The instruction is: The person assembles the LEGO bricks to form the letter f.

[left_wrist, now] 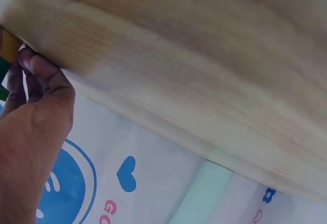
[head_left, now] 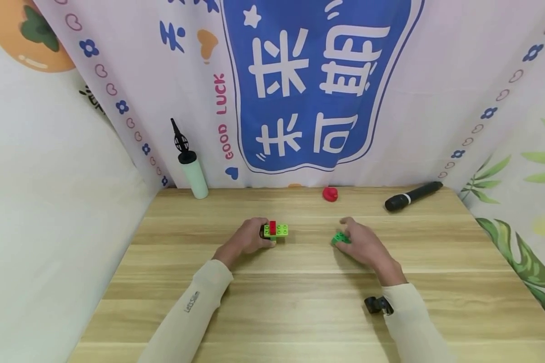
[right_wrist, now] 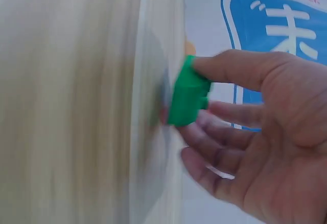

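In the head view my left hand [head_left: 252,237] grips a small stack of toy building bricks: a lime-green brick [head_left: 282,230] with a red brick [head_left: 272,228] across its top and a darker green piece below. The left wrist view shows only an edge of this stack, partly hidden by the fingers. To the right, my right hand [head_left: 364,245] pinches a green toy brick [right_wrist: 188,93] between thumb and fingers, its studs facing the palm side in the right wrist view. The two hands are apart. The green brick is close to the tabletop; I cannot tell whether it touches.
On the wooden table [head_left: 281,307] a red toy duck [head_left: 330,194] sits near the back edge. A black microphone [head_left: 413,196] lies at the back right. A mint-green hand pump [head_left: 194,174] with a black top stands at the back left, before a printed curtain [head_left: 436,91].
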Available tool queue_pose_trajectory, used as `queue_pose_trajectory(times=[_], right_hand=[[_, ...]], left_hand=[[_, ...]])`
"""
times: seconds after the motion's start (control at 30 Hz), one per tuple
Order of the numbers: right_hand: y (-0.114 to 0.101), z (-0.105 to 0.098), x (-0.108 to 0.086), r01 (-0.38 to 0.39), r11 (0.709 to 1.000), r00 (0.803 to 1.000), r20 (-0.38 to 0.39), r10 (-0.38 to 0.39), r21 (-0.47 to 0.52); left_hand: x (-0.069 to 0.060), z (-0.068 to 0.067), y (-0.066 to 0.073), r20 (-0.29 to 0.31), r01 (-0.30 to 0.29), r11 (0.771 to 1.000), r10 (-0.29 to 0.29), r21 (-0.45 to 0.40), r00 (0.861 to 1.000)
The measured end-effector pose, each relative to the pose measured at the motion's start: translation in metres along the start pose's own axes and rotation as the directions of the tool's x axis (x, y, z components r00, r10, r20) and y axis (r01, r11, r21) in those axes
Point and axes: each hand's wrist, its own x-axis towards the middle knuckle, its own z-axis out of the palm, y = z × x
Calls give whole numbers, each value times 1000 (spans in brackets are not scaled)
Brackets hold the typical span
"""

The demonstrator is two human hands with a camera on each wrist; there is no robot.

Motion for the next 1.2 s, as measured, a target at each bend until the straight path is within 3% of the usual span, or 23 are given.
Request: queue_pose_trajectory(times=[0.13, 0.27, 0.43, 0.73, 1.2], right_hand=[[-22, 7, 15, 75, 996, 994, -85, -70, 53], [-51, 12, 30, 220, 973, 967, -143, -210, 63], [-87, 20, 45, 339, 937, 936, -127, -328, 84], [-112, 35, 63, 367, 924, 930, -27, -366, 110], [-121, 28, 63, 407, 912, 911, 48, -409, 41]], left_hand=[[0, 0, 0, -1, -6, 1000, 6, -4, 1000], [0, 0, -1, -1, -32, 999, 31, -13, 1000], [0, 0, -3, -6, -68, 997, 68, -31, 998], [0, 0, -3, 4, -73, 997, 73, -21, 997], [-1, 0, -1, 3, -67, 997, 67, -33, 998]])
